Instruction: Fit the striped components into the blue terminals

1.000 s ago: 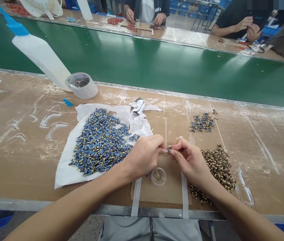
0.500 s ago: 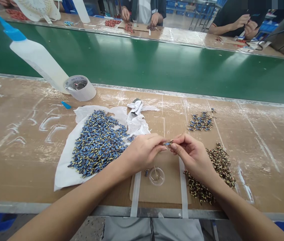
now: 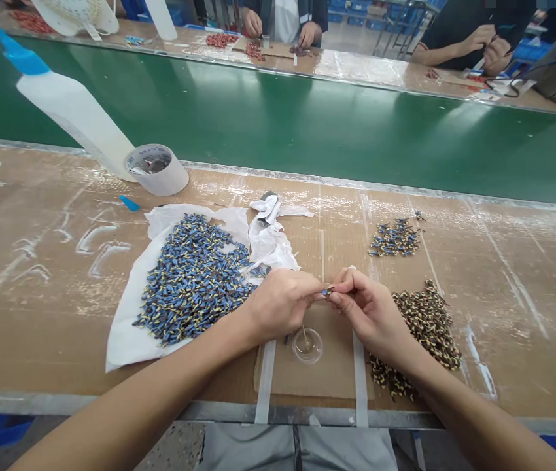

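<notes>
White bottle (image 3: 79, 124): plastic, slanting as I see it from here, its blue nozzle (image 3: 25, 59) at the far left against the green belt (image 3: 307, 124).
Blue tip (image 3: 129, 203): small and pointed, lying loose on the brown tabletop (image 3: 33, 340).
Tape roll (image 3: 173, 178): white, resting just beside the foot of the bottle.
Paper sheet (image 3: 123, 333): white, spread beneath a broad heap of blue-and-yellow pieces (image 3: 194, 281).
Crumpled paper (image 3: 271, 245): white, at the right edge of the heap.
Left hand (image 3: 278, 301): thumb and fingertips drawn together in a pinch at one end of a small part (image 3: 326, 292); the other fingers are mostly hidden.
Clear cup (image 3: 307, 360): round, below the hands on the worker's side, with a thin stick (image 3: 305, 335) leaning in it.
Part's place: between the two hands' fingertips, showing blue, otherwise largely covered.
Right hand (image 3: 373, 317): thumb and forefinger closed on the part's other end, remaining fingers curled.
Small cluster (image 3: 396, 237): blue-and-yellow pieces, beyond the right hand.
Brown-and-cream pile (image 3: 428, 320): tiny pieces, heaped beside the right hand and wrist.
</notes>
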The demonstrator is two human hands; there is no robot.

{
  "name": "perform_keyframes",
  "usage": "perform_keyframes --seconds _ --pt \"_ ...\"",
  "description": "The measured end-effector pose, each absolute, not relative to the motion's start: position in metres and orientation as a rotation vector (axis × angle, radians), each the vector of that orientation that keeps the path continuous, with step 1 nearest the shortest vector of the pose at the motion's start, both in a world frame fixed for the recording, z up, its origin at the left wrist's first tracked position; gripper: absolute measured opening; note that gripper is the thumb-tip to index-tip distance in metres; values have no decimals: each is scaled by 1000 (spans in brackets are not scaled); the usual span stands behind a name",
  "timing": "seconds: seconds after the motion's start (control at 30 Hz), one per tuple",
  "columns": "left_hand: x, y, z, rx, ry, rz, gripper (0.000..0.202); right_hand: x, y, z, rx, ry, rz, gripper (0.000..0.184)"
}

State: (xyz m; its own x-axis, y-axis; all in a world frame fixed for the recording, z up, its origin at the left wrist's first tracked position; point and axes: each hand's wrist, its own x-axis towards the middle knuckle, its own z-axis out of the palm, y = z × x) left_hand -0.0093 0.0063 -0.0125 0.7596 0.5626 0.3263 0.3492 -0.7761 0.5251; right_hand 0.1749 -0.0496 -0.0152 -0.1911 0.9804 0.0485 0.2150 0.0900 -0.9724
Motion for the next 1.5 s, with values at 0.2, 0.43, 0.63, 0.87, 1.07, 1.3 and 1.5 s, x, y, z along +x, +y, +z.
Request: perform_keyframes --seconds 0.2,0.43,0.63,0.87,1.07,1.3,1.5 --pt "-10 6 -13 2541 666 625 21 172 -51 -17 -1250 -1578 1134 16" --pt "-11 5 -10 2566 714 548 18 170 -52 -18 -1276 -1561 1149 15" --pt "-15 11 -7 2601 798 482 21 172 -43 -13 -1256 -1307 1382 18" --pt "-22 20 5 2439 867 411 23 179 -38 -12 -1274 -1169 1391 19" --pt "-72 47 32 2431 1493 401 21 217 -23 -9 -1496 -1315 894 15" --pt "-108 63 19 2314 1652 -132 12 270 0 -23 -1770 -1234 397 23" --pt "-106 61 22 2364 1595 -107 14 269 -2 -25 -1758 -1264 372 27"
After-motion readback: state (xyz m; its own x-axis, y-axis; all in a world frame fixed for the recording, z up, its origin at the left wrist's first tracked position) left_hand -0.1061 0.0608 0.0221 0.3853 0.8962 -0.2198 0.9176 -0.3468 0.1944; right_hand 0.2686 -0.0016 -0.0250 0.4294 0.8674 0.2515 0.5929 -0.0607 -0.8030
